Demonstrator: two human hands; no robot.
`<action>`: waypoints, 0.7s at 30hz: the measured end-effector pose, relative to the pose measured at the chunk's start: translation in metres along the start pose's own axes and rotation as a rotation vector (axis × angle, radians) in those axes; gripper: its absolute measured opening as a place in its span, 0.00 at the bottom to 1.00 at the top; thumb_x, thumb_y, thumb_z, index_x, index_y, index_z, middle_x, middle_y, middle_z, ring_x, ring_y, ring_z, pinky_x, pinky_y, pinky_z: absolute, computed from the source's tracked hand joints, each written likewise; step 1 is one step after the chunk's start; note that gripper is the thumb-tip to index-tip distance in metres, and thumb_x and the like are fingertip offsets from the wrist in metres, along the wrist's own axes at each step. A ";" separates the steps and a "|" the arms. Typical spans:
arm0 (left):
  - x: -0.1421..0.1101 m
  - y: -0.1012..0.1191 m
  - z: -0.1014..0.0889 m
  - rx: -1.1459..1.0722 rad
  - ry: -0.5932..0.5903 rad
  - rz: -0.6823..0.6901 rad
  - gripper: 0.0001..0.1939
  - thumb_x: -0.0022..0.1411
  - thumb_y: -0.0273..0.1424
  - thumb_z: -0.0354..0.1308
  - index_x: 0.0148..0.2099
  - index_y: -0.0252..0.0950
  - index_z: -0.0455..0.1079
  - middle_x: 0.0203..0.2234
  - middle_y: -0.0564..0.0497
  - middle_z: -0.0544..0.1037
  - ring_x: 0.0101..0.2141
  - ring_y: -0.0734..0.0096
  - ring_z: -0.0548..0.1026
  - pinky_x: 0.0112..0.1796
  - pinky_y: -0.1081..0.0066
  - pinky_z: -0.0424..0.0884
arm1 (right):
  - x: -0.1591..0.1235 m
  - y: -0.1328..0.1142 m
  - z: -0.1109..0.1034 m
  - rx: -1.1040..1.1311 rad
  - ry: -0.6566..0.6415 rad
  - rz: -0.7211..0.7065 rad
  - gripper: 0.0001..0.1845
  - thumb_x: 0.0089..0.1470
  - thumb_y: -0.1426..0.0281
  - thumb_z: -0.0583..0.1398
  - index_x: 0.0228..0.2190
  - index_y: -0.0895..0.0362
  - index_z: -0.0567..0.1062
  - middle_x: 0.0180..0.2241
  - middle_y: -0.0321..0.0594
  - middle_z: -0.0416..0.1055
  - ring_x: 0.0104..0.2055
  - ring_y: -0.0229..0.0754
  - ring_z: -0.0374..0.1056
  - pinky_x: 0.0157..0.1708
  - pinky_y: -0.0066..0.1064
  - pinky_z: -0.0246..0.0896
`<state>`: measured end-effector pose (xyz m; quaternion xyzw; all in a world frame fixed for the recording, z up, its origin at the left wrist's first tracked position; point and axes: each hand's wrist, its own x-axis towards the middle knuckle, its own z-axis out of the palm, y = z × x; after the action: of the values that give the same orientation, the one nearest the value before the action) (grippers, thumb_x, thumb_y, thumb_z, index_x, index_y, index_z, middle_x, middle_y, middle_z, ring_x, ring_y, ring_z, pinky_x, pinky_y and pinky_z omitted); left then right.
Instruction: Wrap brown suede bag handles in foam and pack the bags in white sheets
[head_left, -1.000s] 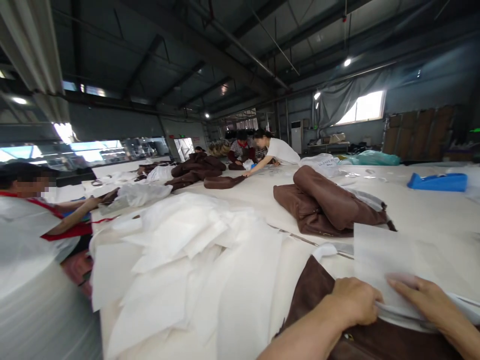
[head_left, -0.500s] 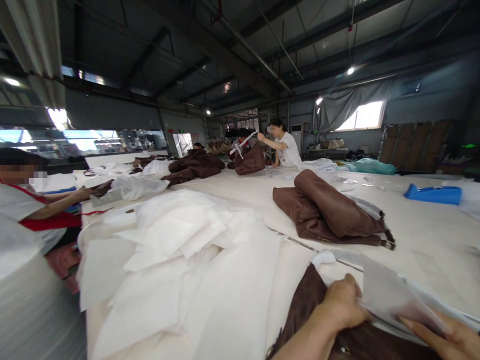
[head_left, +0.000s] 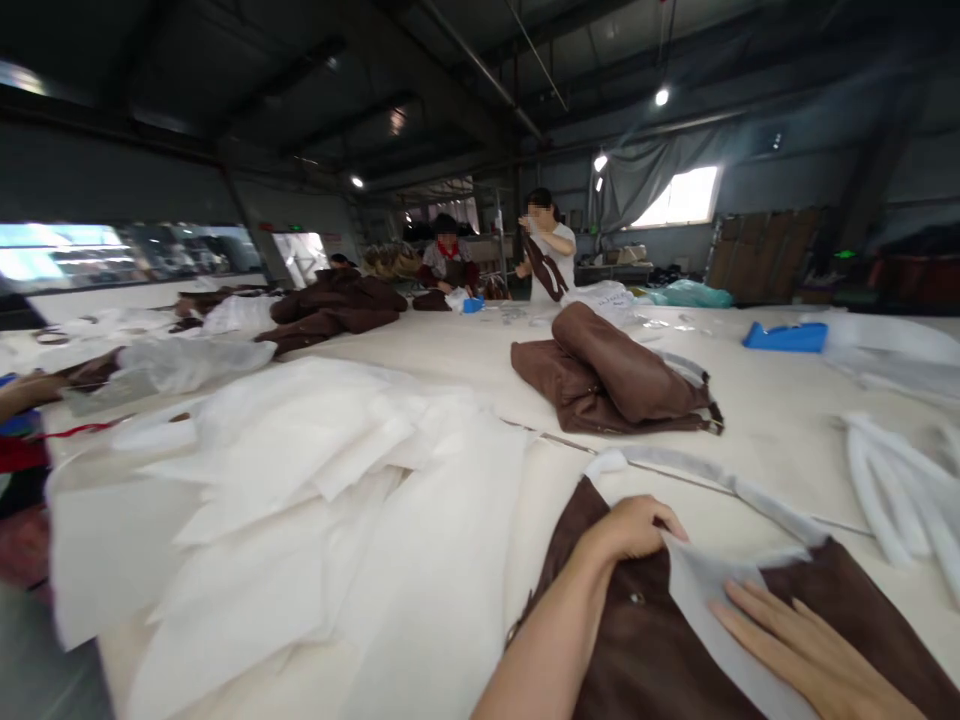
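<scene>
A dark brown bag (head_left: 637, 640) lies at the near right, its wrapped strap (head_left: 679, 457) arching beyond its top edge. Over the bag's front is a thin white paper sheet (head_left: 709, 590). My left hand (head_left: 637, 528) is at the bag's upper edge, fingers closed on the sheet's corner. With fingers stretched out, my right hand (head_left: 795, 635) lies flat on the sheet, pressing it against the bag. Beyond both hands a second brown bag (head_left: 630, 375) rests folded over on the table.
Loose white sheets (head_left: 300, 480) are heaped on the table to the left. A blue tape dispenser (head_left: 785, 337) and white wrapped strips (head_left: 892, 490) are on the right. More brown bags (head_left: 337, 305) are piled at the far left. Co-workers (head_left: 551, 250) stand across the table.
The white sheet, earlier held raised above the bag, now lies down over its front. My right hand has opened flat onto it. The view has turned right; a co-worker across has lifted a brown piece.
</scene>
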<state>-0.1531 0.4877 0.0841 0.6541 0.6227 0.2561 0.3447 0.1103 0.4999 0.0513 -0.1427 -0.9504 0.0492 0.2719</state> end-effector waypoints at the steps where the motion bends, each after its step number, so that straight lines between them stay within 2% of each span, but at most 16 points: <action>1: -0.001 0.002 0.007 -0.019 -0.027 0.011 0.10 0.63 0.31 0.63 0.45 0.32 0.74 0.43 0.47 0.78 0.42 0.65 0.77 0.45 0.61 0.75 | -0.002 -0.012 -0.010 -0.077 -0.024 -0.032 0.40 0.50 0.72 0.53 0.63 0.35 0.60 0.60 0.29 0.65 0.56 0.50 0.69 0.50 0.44 0.72; 4: -0.006 0.011 0.049 -0.065 -0.072 0.028 0.17 0.68 0.39 0.55 0.54 0.35 0.71 0.50 0.45 0.76 0.47 0.59 0.76 0.46 0.55 0.75 | -0.002 -0.039 -0.029 -0.161 -0.064 -0.021 0.42 0.49 0.81 0.49 0.63 0.39 0.61 0.63 0.35 0.62 0.63 0.47 0.62 0.59 0.49 0.63; 6: -0.017 0.021 0.079 -0.081 -0.105 0.036 0.20 0.69 0.39 0.49 0.58 0.42 0.70 0.55 0.49 0.75 0.51 0.54 0.74 0.45 0.55 0.75 | 0.000 -0.048 -0.032 -0.151 -0.110 0.031 0.42 0.50 0.83 0.48 0.62 0.40 0.62 0.64 0.37 0.60 0.66 0.47 0.57 0.62 0.52 0.56; 8: -0.030 0.033 0.093 -0.045 -0.109 0.055 0.23 0.67 0.39 0.47 0.61 0.47 0.67 0.59 0.53 0.71 0.54 0.53 0.72 0.43 0.56 0.76 | 0.000 -0.052 -0.030 -0.134 -0.140 0.085 0.42 0.50 0.85 0.49 0.61 0.40 0.64 0.65 0.38 0.59 0.67 0.47 0.54 0.64 0.54 0.51; 10: -0.038 0.044 0.082 0.039 -0.072 0.088 0.26 0.65 0.39 0.46 0.64 0.50 0.63 0.59 0.56 0.71 0.55 0.55 0.72 0.43 0.57 0.76 | -0.001 -0.055 -0.028 -0.125 -0.144 0.117 0.43 0.49 0.86 0.48 0.61 0.40 0.65 0.65 0.40 0.59 0.67 0.48 0.54 0.64 0.56 0.50; 13: -0.036 0.057 0.034 0.173 -0.003 0.128 0.24 0.69 0.37 0.39 0.63 0.51 0.64 0.51 0.60 0.78 0.54 0.60 0.73 0.51 0.55 0.73 | -0.002 -0.057 -0.026 -0.119 -0.134 0.120 0.43 0.49 0.87 0.48 0.59 0.40 0.67 0.64 0.43 0.60 0.66 0.51 0.55 0.62 0.58 0.51; 15: -0.032 0.061 0.004 0.211 0.008 0.140 0.24 0.71 0.37 0.38 0.63 0.44 0.65 0.53 0.55 0.77 0.58 0.58 0.69 0.57 0.53 0.66 | -0.002 -0.056 -0.026 -0.115 -0.131 0.118 0.42 0.49 0.88 0.48 0.59 0.41 0.68 0.64 0.45 0.60 0.66 0.52 0.56 0.61 0.59 0.51; 16: -0.031 0.062 -0.005 0.224 -0.013 0.148 0.24 0.72 0.37 0.39 0.62 0.42 0.66 0.55 0.53 0.75 0.59 0.58 0.67 0.59 0.53 0.63 | -0.002 -0.056 -0.026 -0.111 -0.132 0.122 0.42 0.49 0.88 0.48 0.59 0.41 0.68 0.64 0.45 0.60 0.66 0.52 0.55 0.62 0.59 0.50; 18: -0.037 0.061 -0.010 0.289 -0.090 0.180 0.24 0.72 0.39 0.40 0.63 0.39 0.65 0.61 0.50 0.68 0.64 0.59 0.61 0.63 0.55 0.55 | -0.002 -0.054 -0.026 -0.090 -0.133 0.125 0.41 0.50 0.87 0.49 0.58 0.41 0.69 0.64 0.45 0.61 0.66 0.52 0.56 0.62 0.58 0.49; 21: -0.064 0.058 0.000 0.439 -0.206 0.222 0.27 0.74 0.42 0.38 0.68 0.38 0.57 0.67 0.49 0.57 0.68 0.62 0.48 0.66 0.57 0.44 | -0.004 -0.051 -0.027 -0.028 -0.124 0.119 0.37 0.52 0.85 0.50 0.57 0.42 0.71 0.64 0.43 0.60 0.66 0.51 0.56 0.63 0.57 0.48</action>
<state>-0.1224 0.4248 0.1347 0.8002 0.5493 0.0832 0.2258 0.1152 0.4510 0.0813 -0.1996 -0.9559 0.0606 0.2068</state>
